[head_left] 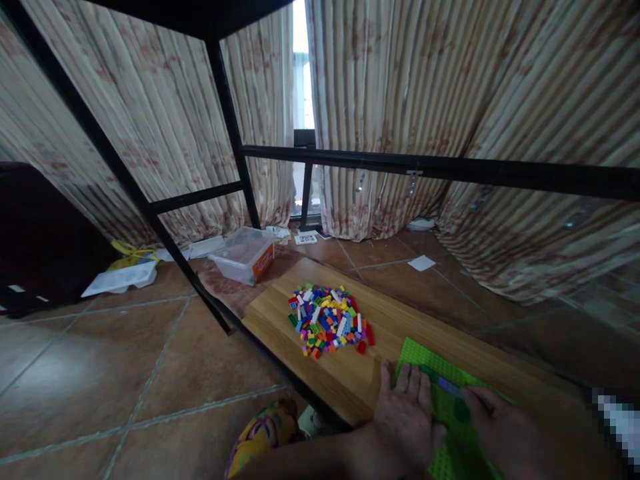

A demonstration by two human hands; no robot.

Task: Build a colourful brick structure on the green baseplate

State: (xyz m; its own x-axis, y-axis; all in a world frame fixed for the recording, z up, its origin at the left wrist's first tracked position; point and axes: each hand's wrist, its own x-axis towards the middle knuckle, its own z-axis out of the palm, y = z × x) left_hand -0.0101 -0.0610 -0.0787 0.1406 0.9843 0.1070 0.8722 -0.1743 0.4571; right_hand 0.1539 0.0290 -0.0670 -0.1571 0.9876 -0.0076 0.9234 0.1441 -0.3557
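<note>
Left hand (407, 417): lies palm down on the left part of the green baseplate (450, 427); fingers (415, 380) laid flat and slightly spread, gripping nothing.
Right hand (505, 427): rests on the right part of the baseplate; cannot tell how its fingers stand.
Green baseplate: flat on the near end of the wooden table (350, 373), partly covered by both hands; its far corner is bare.
Purple brick (449, 386): sits on the baseplate between the two hands, just beside the right hand.
Brick pile (330, 320): loose mixed-colour bricks heaped at the middle of the table, beyond the baseplate and apart from it.
Plastic box (244, 255): clear, on the floor just past the far end of the table.
Black frame (440, 167): crosses above the table.
Curtains (400, 100): striped, behind.
</note>
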